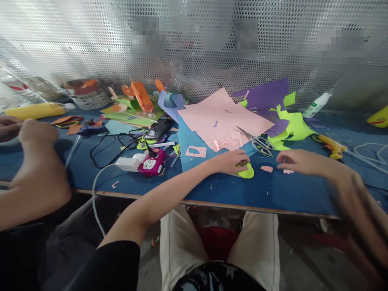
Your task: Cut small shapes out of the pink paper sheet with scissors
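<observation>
My left hand [232,161] rests at the table's front half, its fingers curled on a lime-green paper cutout [247,172]. To its right, my right hand [292,159] is held low over the table with fingers a little apart and nothing visible in them. A small pink paper cutout [266,169] lies between the two hands. Another pink cutout [288,171] sits just below my right fingers; I cannot tell if they touch it. Behind my hands, scissors [261,144] lie partly on pink paper sheets [224,115].
A magenta power adapter [151,162] with white plug and cables stands left. A glue gun [332,147] and a white-green glue bottle [317,105] are at right. Purple paper [266,95] and lime scraps [292,125] lie behind. Another person's arm [39,161] leans at far left.
</observation>
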A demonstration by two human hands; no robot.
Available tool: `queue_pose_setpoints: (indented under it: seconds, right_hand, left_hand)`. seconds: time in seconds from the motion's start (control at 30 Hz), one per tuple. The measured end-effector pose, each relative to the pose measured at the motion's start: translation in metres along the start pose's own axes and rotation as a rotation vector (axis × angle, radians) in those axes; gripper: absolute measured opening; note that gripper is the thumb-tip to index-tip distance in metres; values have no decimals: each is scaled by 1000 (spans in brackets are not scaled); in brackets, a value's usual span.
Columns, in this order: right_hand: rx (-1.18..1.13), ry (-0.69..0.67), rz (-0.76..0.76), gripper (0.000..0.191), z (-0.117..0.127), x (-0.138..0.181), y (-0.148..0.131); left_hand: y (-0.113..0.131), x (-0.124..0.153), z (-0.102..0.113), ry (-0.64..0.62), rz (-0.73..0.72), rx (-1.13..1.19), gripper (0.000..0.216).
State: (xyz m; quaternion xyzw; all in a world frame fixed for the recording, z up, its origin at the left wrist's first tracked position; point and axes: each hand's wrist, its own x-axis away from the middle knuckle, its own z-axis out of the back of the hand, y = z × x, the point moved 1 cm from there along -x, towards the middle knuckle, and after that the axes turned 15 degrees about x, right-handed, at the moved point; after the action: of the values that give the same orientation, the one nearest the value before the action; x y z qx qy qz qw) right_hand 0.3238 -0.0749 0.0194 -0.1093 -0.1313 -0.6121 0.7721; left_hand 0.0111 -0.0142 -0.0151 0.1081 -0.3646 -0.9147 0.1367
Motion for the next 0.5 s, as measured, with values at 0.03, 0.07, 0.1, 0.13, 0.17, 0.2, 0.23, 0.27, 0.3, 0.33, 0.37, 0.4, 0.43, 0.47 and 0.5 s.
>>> queue_pose_setpoints:
  seconds: [0.03,0.07,0.1,0.13,0.17,0.2,0.23,0.27,0.3,0.33,0.37,0.4,0.43,0.47,0.5]
  right_hand:
    - [-11,6,21,37,-3,5,-3]
    - [-18,25,50,37,-5,8,-8]
    - [-25,54,76,38,-6,10,-14]
    - [-35,79,99,40,-7,10,-21]
    - [-42,90,108,43,-7,8,-28]
    - [-51,82,118,46,-7,6,-34]
    - [-63,62,128,47,-6,3,-38]
    - [-73,36,135,49,-5,0,-42]
    - [-83,5,142,50,-4,-4,-44]
    - [-95,-29,148,50,-2,-8,-45]
    - [-107,-66,152,50,1,-11,-45]
    - [-118,-104,154,51,3,-15,-46]
    - [-129,-138,160,51,7,-19,-47]
    - [-142,-167,170,51,10,-22,-49]
    - [-155,-187,188,51,14,-26,-52]
  left_hand:
    - [2,-1,-1,-7,9,-5,41]
    - [5,-1,-2,-11,17,-19,42]
    - [8,-2,-4,-6,25,-42,44]
    - [11,-3,-7,8,34,-71,49]
    - [14,-3,-10,37,46,-104,55]
    - [17,-4,-12,67,60,-130,61]
    - [20,-5,-14,85,77,-139,64]
    - [23,-6,-15,87,98,-124,65]
    - [25,-6,-15,72,121,-85,63]
    - [28,-5,-13,43,143,-28,60]
    - [30,-3,-9,3,167,46,55]
    - [33,1,-3,-24,179,109,50]
    - [37,6,5,-47,172,152,46]
    - [40,13,14,-65,155,183,42]
    - [43,22,23,-98,144,201,38]
